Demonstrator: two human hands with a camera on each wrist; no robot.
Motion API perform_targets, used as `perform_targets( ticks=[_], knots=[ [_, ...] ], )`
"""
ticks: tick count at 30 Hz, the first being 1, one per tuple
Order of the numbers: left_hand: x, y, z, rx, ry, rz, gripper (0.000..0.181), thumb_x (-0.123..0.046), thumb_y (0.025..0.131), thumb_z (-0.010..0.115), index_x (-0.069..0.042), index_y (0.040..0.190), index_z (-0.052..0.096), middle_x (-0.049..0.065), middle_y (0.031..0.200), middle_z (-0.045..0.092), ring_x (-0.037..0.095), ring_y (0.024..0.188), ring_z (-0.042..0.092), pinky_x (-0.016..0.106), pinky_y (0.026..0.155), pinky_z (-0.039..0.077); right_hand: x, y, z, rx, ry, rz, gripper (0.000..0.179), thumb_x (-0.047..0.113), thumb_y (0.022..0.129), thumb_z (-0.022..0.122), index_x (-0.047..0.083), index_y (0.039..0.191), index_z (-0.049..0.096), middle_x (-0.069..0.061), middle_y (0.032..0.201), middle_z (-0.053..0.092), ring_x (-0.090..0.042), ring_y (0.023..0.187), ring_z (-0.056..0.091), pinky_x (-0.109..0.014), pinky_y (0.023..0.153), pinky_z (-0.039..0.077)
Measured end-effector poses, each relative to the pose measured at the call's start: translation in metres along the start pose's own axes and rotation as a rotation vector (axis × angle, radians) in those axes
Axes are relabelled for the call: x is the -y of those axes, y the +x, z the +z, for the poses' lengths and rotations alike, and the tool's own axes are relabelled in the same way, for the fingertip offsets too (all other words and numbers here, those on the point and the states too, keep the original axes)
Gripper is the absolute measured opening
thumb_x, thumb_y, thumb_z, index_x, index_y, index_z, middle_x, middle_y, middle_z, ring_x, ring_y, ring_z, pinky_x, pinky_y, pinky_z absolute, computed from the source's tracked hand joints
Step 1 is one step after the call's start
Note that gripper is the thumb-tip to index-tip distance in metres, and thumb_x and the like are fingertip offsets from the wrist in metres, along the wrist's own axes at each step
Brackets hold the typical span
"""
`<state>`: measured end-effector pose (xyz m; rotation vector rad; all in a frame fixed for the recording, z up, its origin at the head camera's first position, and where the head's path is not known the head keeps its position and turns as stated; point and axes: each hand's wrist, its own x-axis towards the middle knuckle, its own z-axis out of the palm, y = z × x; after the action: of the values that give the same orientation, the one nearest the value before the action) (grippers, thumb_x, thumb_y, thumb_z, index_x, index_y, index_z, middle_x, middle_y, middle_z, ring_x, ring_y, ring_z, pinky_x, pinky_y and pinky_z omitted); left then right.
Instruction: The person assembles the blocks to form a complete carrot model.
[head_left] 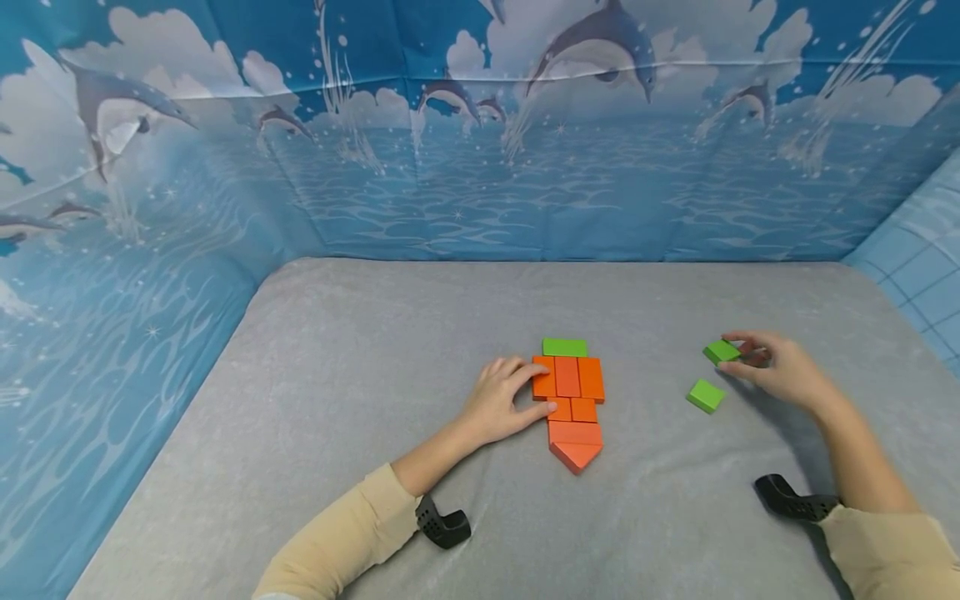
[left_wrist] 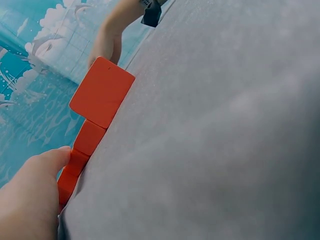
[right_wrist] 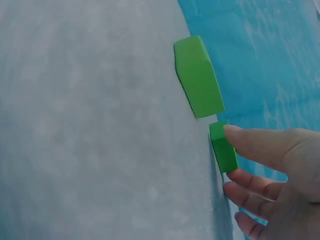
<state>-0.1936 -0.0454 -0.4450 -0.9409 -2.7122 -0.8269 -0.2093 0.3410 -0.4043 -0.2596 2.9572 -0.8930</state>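
On the grey cloth lies a flat arrangement of orange blocks (head_left: 567,377), with a pointed triangular block (head_left: 576,457) at the near end and a green rectangular block (head_left: 565,347) at the far end. My left hand (head_left: 497,402) rests at its left side, index finger and thumb touching the orange blocks. In the left wrist view the thumb presses against a small orange block (left_wrist: 73,167). To the right, my right hand (head_left: 780,367) pinches a small green block (head_left: 722,352) between thumb and fingers. Another green block (head_left: 706,396) lies just nearer, apart from that hand.
Grey cloth (head_left: 360,350) covers the surface under the blocks. A blue curtain (head_left: 480,183) printed with dolphins and waves rises along the back and left edges. Black wrist cameras (head_left: 442,523) sit by both cuffs.
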Motion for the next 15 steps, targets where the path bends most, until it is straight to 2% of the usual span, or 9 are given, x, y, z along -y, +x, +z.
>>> perform_targets(
  ticks=[6, 15],
  knots=[
    [0.0003, 0.0005, 0.0004, -0.008, 0.003, -0.002, 0.048, -0.045, 0.082, 0.063, -0.019, 0.121, 0.056, 0.0, 0.111, 0.053, 0.015, 0.098, 0.045, 0.034, 0.088, 0.036, -0.0055, 0.0013, 0.0062, -0.04, -0.026, 0.016, 0.055, 0.027, 0.086, 0.064, -0.008, 0.125, 0.046, -0.025, 0.098, 0.052, -0.039, 0.087, 0.054, -0.04, 0.062, 0.044],
    [0.0002, 0.0005, 0.0004, -0.011, 0.008, 0.003, 0.048, -0.045, 0.082, 0.062, -0.019, 0.121, 0.056, 0.0, 0.111, 0.053, 0.015, 0.098, 0.045, 0.034, 0.088, 0.036, -0.0062, 0.0029, 0.0097, -0.091, -0.042, 0.008, 0.049, 0.022, 0.084, 0.067, -0.008, 0.119, 0.051, -0.019, 0.089, 0.055, -0.029, 0.078, 0.053, -0.035, 0.06, 0.042]
  ],
)
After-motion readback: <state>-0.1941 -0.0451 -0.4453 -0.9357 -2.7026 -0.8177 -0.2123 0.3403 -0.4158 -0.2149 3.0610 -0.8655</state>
